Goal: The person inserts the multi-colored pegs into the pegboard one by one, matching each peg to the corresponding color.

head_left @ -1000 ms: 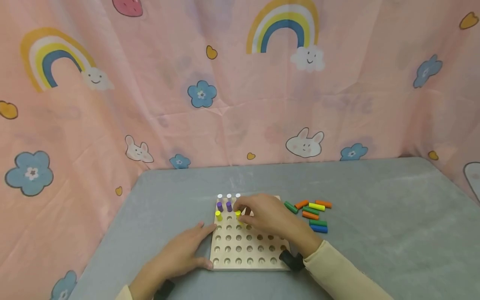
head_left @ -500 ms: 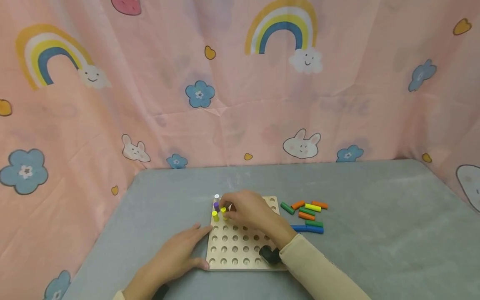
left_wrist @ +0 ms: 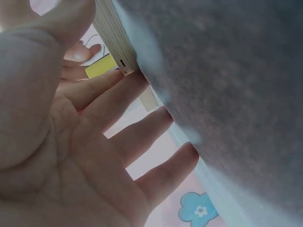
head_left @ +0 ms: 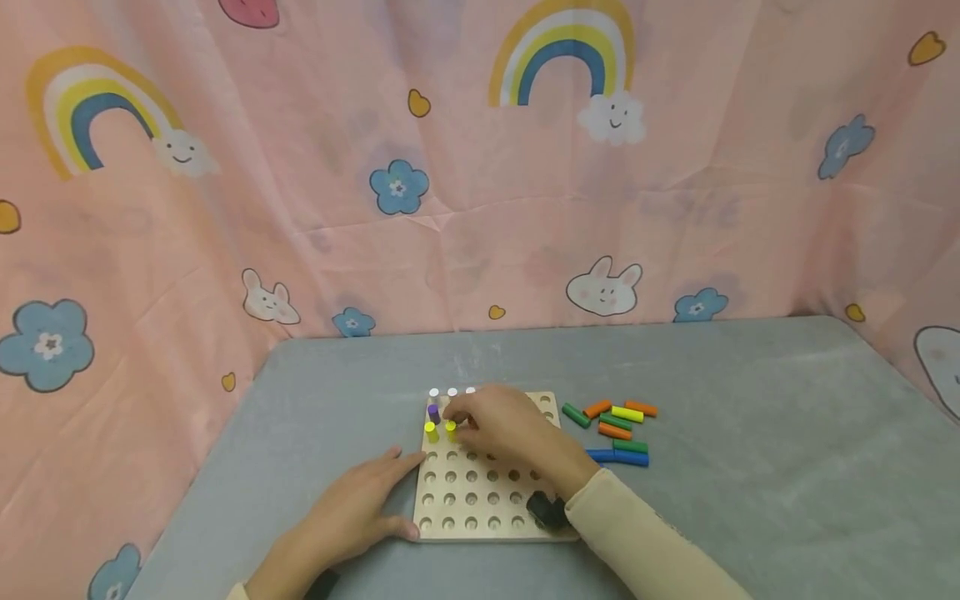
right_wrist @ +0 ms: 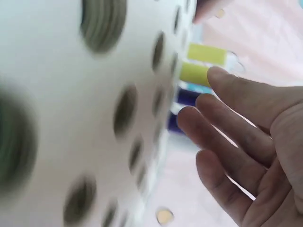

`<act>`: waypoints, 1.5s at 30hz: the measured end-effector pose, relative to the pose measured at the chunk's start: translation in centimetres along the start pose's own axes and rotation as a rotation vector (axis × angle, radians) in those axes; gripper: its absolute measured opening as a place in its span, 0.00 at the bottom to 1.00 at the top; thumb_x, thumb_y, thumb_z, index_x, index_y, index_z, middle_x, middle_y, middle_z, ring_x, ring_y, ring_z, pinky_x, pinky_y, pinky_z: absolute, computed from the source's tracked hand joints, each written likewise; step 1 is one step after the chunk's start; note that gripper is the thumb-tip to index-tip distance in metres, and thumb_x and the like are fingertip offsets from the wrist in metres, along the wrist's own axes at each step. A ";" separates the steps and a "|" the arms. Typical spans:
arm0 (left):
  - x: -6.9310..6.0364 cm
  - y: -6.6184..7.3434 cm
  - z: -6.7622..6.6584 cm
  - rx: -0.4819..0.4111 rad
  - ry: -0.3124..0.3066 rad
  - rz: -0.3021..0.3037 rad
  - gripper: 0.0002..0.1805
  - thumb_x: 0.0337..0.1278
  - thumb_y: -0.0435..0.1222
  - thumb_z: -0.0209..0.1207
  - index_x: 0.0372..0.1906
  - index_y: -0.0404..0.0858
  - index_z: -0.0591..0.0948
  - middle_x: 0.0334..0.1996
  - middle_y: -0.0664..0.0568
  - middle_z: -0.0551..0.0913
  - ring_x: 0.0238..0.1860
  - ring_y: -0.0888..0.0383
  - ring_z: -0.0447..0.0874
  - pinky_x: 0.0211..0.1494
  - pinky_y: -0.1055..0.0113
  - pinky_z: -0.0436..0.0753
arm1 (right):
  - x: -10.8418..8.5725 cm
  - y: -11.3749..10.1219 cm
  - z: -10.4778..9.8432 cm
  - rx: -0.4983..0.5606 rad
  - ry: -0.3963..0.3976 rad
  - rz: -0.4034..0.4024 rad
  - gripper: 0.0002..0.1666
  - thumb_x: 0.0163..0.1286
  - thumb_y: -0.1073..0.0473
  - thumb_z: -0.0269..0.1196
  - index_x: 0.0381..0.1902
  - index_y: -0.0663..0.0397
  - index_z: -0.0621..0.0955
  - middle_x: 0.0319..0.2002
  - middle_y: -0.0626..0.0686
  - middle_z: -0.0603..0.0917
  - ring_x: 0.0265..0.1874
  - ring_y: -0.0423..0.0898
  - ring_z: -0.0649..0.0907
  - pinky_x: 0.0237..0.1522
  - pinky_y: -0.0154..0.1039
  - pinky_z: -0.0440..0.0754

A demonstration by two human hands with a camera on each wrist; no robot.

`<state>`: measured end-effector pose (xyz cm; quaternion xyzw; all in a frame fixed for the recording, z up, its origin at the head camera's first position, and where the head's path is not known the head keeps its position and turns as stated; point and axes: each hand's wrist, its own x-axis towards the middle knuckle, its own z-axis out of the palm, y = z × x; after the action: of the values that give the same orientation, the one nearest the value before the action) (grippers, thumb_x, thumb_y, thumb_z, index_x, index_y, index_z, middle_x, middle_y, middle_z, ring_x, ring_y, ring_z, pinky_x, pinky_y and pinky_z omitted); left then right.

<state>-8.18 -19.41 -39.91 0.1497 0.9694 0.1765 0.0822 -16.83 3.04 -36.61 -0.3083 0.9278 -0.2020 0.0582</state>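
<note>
A square wooden pegboard [head_left: 471, 500] with rows of round holes lies on the table. My left hand [head_left: 363, 508] rests at its left side, fingers and thumb extended against the edge. Over the upper part is my right hand [head_left: 510, 429], its thumb at a yellow peg [head_left: 451, 431] standing in the third row. In the right wrist view that thumb meets the peg's end, while the other visible fingers are apart from it. Another yellow peg [head_left: 431, 432] stands to its left. Behind are a purple peg [head_left: 433, 413] and white pegs [head_left: 452, 393]; my right hand hides part of these rows.
Loose pegs lie right of the board: green [head_left: 576, 416], orange [head_left: 615, 431], yellow [head_left: 627, 413] and blue [head_left: 630, 458]. The grey table [head_left: 742, 467] extends to a pink printed curtain [head_left: 465, 250] at the back.
My right hand moved left with the yellow peg, from the third column to the second, then drew slightly right off it. My left hand stayed at the board's edge. The head view shifted slightly.
</note>
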 end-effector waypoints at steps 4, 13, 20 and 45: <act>0.1 0.0 0.1 0.004 -0.007 -0.005 0.52 0.34 0.59 0.73 0.72 0.49 0.70 0.70 0.38 0.72 0.69 0.37 0.71 0.69 0.39 0.71 | -2.2 0.9 -1.5 0.018 0.005 0.061 0.17 0.67 0.52 0.68 0.54 0.41 0.85 0.46 0.42 0.88 0.40 0.40 0.84 0.43 0.40 0.83; -0.2 0.0 -0.2 -0.009 -0.014 -0.048 0.52 0.32 0.57 0.75 0.72 0.49 0.71 0.70 0.39 0.71 0.70 0.38 0.70 0.70 0.39 0.70 | -9.1 5.7 -3.8 -0.039 0.148 0.139 0.13 0.64 0.53 0.70 0.47 0.42 0.86 0.43 0.41 0.88 0.37 0.40 0.85 0.36 0.39 0.82; -0.4 -0.1 -0.5 -0.014 -0.024 -0.060 0.52 0.32 0.58 0.75 0.72 0.52 0.71 0.71 0.40 0.71 0.70 0.37 0.70 0.70 0.39 0.69 | -11.9 9.7 -3.7 -0.090 0.150 0.259 0.14 0.63 0.51 0.70 0.47 0.42 0.86 0.41 0.43 0.87 0.36 0.42 0.84 0.36 0.46 0.83; 0.0 -0.2 0.1 -0.005 -0.036 -0.034 0.52 0.35 0.59 0.73 0.72 0.51 0.69 0.72 0.40 0.70 0.71 0.38 0.69 0.71 0.39 0.68 | -12.2 14.7 -3.9 -0.134 0.085 0.292 0.19 0.62 0.60 0.70 0.52 0.56 0.85 0.45 0.55 0.85 0.42 0.51 0.84 0.46 0.57 0.83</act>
<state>-8.25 -19.56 -40.07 0.1361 0.9697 0.1750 0.1029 -15.99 22.34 -39.28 -0.1647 0.9757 -0.1421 0.0272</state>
